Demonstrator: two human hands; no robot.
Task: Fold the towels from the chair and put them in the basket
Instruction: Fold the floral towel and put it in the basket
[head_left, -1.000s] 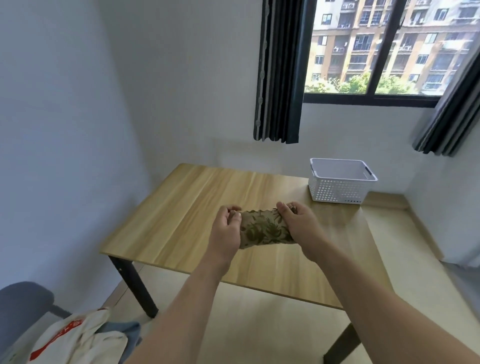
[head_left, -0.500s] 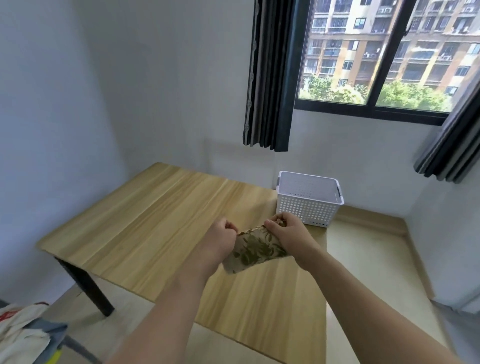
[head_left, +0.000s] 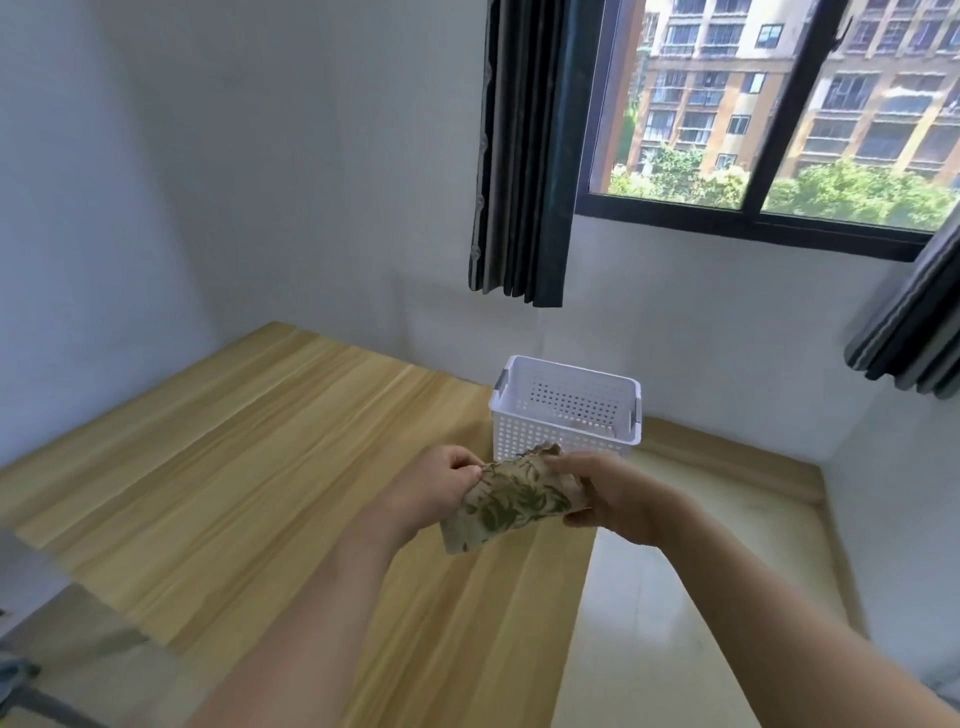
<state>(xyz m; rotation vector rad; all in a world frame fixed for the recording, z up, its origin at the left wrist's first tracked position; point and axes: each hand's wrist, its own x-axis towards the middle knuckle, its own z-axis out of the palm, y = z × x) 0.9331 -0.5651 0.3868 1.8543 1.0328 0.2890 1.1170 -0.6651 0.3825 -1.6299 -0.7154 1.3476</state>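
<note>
You are holding the folded leaf-print towel (head_left: 511, 506) above the wooden table (head_left: 249, 467), left hand (head_left: 436, 491) pinching one end, right hand (head_left: 613, 499) gripping the other, just before the white basket (head_left: 566, 408).

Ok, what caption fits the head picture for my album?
Both hands, left hand and right hand, hold a folded leafy towel near the white basket.

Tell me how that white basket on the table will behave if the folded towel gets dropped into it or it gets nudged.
The white basket looks like thin perforated plastic, so probably light and apt to slide on the smooth table if nudged. Its wide, low shape suggests it is unlikely to tip. The folded towel, held by the left hand and right hand, looks soft, so should hardly move it.
</note>
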